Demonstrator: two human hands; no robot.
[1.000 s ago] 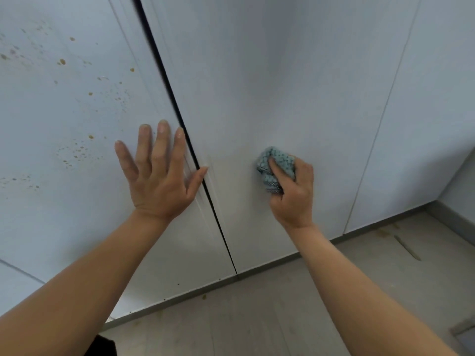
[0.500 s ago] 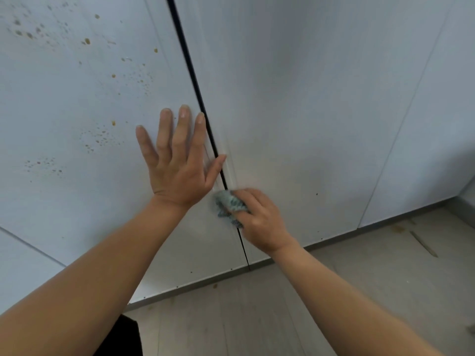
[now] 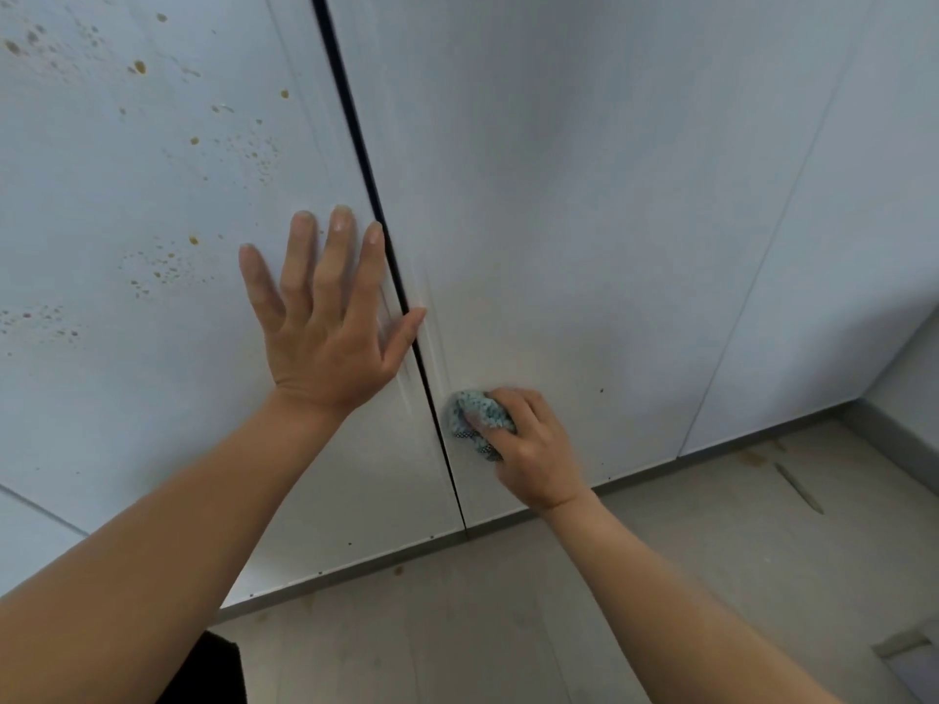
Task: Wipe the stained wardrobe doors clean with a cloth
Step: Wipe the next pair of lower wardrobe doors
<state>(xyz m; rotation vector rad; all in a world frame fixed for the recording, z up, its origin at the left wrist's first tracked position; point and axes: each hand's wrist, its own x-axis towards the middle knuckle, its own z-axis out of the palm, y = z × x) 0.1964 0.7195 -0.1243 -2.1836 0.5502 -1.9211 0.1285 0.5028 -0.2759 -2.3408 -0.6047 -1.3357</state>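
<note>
left door (image 3: 127, 424): brown spatter (image 3: 162, 274) up and left of the left hand (image 3: 325, 322), which lies flat on the panel, fingers straight and spread, thumb tip across the dark gap (image 3: 355, 139). right of the gap, low on the right door (image 3: 635, 195), the right hand (image 3: 543, 454) grips a bunched blue cloth (image 3: 477, 416) against the panel. judgement: the brown spatter lies up-left of the cloth, past the gap, scattered in a roughly vertical band; left hand nearer, but bare.

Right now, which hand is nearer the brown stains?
Left. The left hand lies flat on the stained door, just right of the stains. The right hand grips the cloth on the next door, across the gap, farther away.
</note>
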